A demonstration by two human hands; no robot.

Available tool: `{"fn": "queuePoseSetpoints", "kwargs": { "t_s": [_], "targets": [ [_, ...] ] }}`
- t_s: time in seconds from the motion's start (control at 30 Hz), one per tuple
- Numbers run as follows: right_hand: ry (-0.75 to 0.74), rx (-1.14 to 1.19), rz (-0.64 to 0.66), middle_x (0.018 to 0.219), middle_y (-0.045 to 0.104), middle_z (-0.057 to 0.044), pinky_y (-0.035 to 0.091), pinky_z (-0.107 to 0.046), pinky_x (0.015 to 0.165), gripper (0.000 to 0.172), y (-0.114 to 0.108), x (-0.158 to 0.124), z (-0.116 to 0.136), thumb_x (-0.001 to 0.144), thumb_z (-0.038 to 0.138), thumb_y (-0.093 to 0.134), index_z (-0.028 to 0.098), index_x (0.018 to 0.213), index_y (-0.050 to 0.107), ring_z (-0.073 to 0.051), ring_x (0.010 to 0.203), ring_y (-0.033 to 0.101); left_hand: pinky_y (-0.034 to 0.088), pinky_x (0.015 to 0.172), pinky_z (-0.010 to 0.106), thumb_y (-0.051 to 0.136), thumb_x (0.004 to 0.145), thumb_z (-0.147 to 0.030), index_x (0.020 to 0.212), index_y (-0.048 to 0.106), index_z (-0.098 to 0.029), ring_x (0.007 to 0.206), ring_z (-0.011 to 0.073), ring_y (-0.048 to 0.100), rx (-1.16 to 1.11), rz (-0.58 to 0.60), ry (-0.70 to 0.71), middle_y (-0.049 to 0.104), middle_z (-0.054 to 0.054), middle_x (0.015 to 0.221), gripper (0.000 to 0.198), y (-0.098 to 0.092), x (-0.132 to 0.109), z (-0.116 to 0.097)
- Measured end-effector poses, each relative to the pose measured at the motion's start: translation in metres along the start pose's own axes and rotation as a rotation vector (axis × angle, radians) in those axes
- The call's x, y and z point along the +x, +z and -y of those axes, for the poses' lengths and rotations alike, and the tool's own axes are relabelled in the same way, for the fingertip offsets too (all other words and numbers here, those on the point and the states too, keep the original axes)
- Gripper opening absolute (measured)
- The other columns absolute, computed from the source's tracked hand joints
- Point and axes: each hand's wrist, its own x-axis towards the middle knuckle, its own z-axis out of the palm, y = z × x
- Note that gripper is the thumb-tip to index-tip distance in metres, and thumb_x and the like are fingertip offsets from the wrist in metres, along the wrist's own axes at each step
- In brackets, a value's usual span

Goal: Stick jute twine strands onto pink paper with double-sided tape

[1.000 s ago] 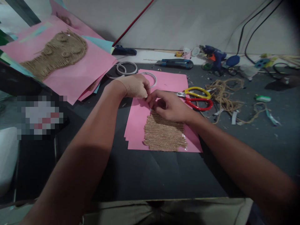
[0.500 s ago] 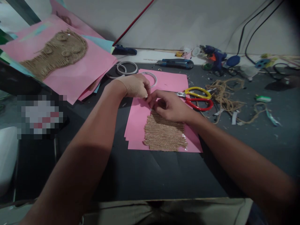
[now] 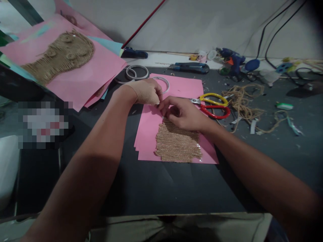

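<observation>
Rows of brown twine (image 3: 178, 144) lie side by side on pink paper sheets (image 3: 146, 137), forming a ragged-edged patch. At the patch's upper left, my left hand (image 3: 147, 92), with a beige wrap round it, has its fingers bent and pressed together. My right hand (image 3: 185, 113) is closed in a pinch against the left fingertips, over the top rows of twine. Whatever is between the fingers of either hand is too small or hidden to make out. Scissors (image 3: 214, 101) with yellow and red handles rest just beyond my right hand, blades partly on the paper.
Tape rolls (image 3: 137, 72) lie behind my left hand. Farther back are a utility knife (image 3: 190, 68) and a blue glue gun (image 3: 233, 62). Loose twine (image 3: 243, 104) is tangled at right. Pink sheets bearing a twine shape (image 3: 68, 53) are stacked at left.
</observation>
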Motion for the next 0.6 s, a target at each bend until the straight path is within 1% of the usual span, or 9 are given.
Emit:
{"fn": "queuePoseSetpoints", "kwargs": {
  "t_s": [0.13,0.3,0.47,0.53,0.6],
  "targets": [
    [-0.026,-0.002,0.0,0.093,0.071,0.0,0.046,-0.029,0.063,0.039,-0.0002,0.0,-0.0007,0.071,0.006,0.055,0.02,0.106,0.064,-0.013,0.069,0.059,0.045,0.069,0.025,0.064,0.063,-0.022,0.104,0.081,-0.02,0.082,0.0183,0.064,-0.005,-0.001,-0.002,0.076,0.004,0.087,0.044,-0.0004,0.0001,-0.0001],
    [-0.06,0.011,-0.005,0.093,0.071,-0.001,0.046,-0.028,0.063,0.039,0.0003,0.0,-0.0014,0.071,0.005,0.055,0.018,0.106,0.066,-0.014,0.07,0.06,0.047,0.072,0.028,0.062,0.063,-0.022,0.105,0.08,-0.019,0.085,0.0198,0.066,-0.011,0.006,-0.006,0.076,0.005,0.093,0.046,-0.0009,-0.0003,-0.0011],
    [-0.036,-0.024,-0.006,0.094,0.072,0.0,0.044,-0.028,0.062,0.038,0.0008,-0.0001,-0.0021,0.071,0.006,0.057,0.02,0.104,0.066,-0.013,0.068,0.058,0.048,0.073,0.028,0.061,0.062,-0.022,0.106,0.08,-0.02,0.086,0.0201,0.067,-0.009,0.0,-0.003,0.077,0.005,0.094,0.047,0.0001,0.0002,0.0005],
    [-0.032,-0.026,-0.007,0.096,0.073,-0.001,0.044,-0.028,0.062,0.035,0.0006,-0.0001,-0.0015,0.073,0.007,0.059,0.02,0.104,0.066,-0.013,0.069,0.058,0.047,0.073,0.028,0.062,0.062,-0.022,0.106,0.08,-0.02,0.086,0.0199,0.067,-0.009,0.002,-0.001,0.077,0.005,0.093,0.047,0.0002,0.0005,0.0014],
    [-0.039,-0.027,-0.019,0.097,0.073,-0.001,0.044,-0.029,0.063,0.028,0.0002,0.0003,-0.0002,0.076,0.01,0.062,0.02,0.102,0.066,-0.013,0.069,0.058,0.047,0.072,0.027,0.062,0.062,-0.022,0.105,0.08,-0.02,0.085,0.0195,0.066,-0.007,0.002,0.005,0.077,0.005,0.093,0.047,0.0002,0.0007,0.0022]
  ]
}}
